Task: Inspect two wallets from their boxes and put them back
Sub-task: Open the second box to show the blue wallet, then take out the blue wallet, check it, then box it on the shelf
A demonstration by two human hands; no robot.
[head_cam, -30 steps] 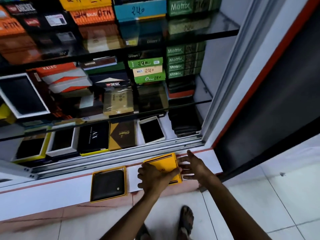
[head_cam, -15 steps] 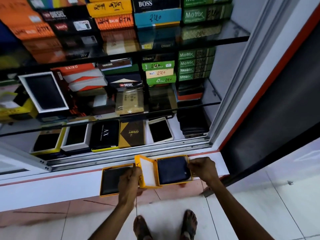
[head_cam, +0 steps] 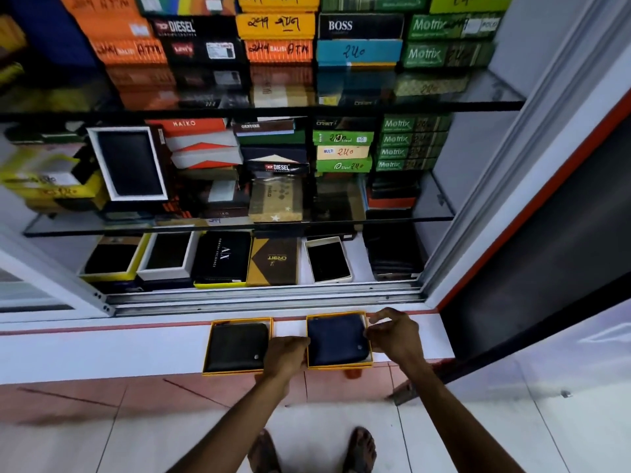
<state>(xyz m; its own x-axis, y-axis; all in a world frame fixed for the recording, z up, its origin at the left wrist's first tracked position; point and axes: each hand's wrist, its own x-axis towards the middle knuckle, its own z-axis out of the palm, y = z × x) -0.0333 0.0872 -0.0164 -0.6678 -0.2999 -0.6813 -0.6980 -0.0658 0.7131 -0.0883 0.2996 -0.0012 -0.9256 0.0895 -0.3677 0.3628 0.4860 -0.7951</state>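
Observation:
Two open yellow boxes lie side by side on the white ledge (head_cam: 102, 349). A black wallet (head_cam: 237, 346) fills the left box (head_cam: 240, 320). In the right box (head_cam: 338, 366) rests a dark blue wallet (head_cam: 338, 339). My left hand (head_cam: 285, 355) is closed on that box's left edge, between the two boxes. My right hand (head_cam: 392, 336) pinches its right edge, thumb and fingertips at the wallet's side. No lid shows on top; a yellow-orange sliver pokes out beneath the right box.
Behind the ledge runs a sliding-door track (head_cam: 266, 298), then glass shelves (head_cam: 239, 228) packed with several wallet boxes. A red-edged frame (head_cam: 532, 199) rises at the right. My sandalled feet (head_cam: 358, 448) stand on the tiled floor below.
The right box was closed, then my left hand lifted its lid off to the left. Now the lid is gone from view and my left hand is back at the box's left edge.

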